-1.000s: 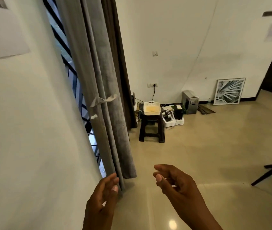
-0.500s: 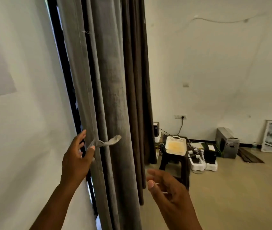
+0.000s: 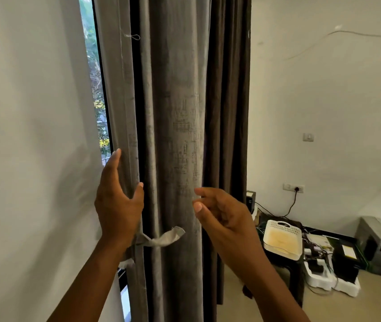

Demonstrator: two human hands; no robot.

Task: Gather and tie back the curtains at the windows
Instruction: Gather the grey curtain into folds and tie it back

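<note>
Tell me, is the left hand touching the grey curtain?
Touching: the head view shows the left hand cupping the grey curtain's left edge, thumb pressed on the fold.

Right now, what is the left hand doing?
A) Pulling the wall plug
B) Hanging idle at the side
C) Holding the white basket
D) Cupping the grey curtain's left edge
D: the left hand wraps the left edge of the grey curtain, just above the fabric tie.
</note>
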